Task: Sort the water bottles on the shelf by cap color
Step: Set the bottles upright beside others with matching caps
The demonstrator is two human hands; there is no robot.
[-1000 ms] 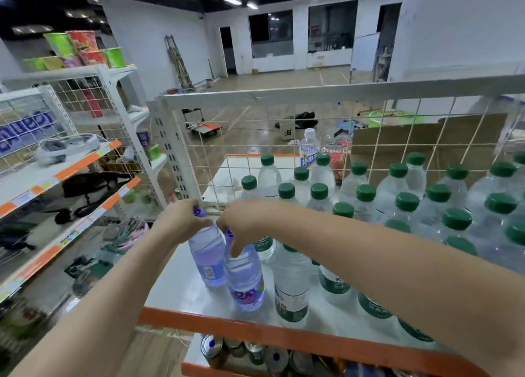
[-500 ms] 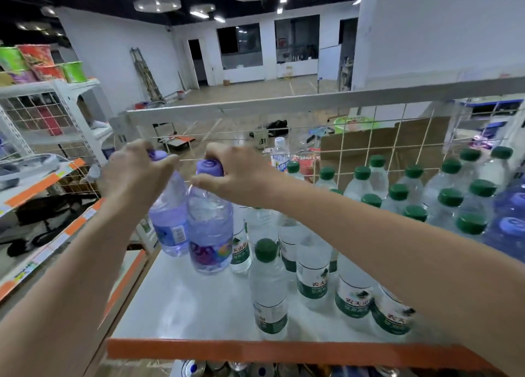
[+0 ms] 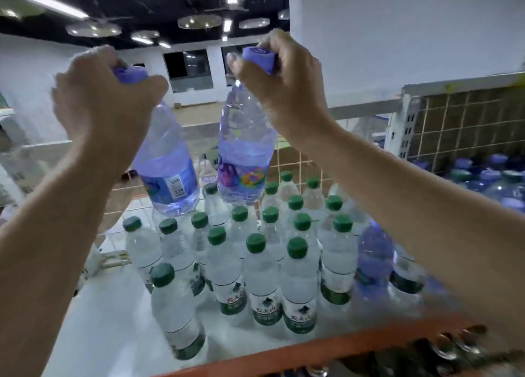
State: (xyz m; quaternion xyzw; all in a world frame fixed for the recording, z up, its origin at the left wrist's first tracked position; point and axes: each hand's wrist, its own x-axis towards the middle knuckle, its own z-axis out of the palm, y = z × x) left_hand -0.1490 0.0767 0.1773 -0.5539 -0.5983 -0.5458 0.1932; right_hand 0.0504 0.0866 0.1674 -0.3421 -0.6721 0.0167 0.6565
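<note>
My left hand grips the neck of a purple-capped bottle and holds it in the air above the shelf. A second purple-capped bottle hangs beside it, held at the cap by my right hand. Both bottles are well above the green-capped bottles, which stand in a tight cluster on the white shelf. One purple bottle stands at the cluster's right edge, partly hidden by my right forearm. More purple-capped bottles stand on the far right.
A wire mesh back panel runs behind the bottles. The shelf has an orange front lip, with cans below it. Bare white shelf surface lies at the front left.
Both hands have lifted the two purple-capped bottles from the shelf's left side high into the air and carried them to the right, above the green-capped cluster.
</note>
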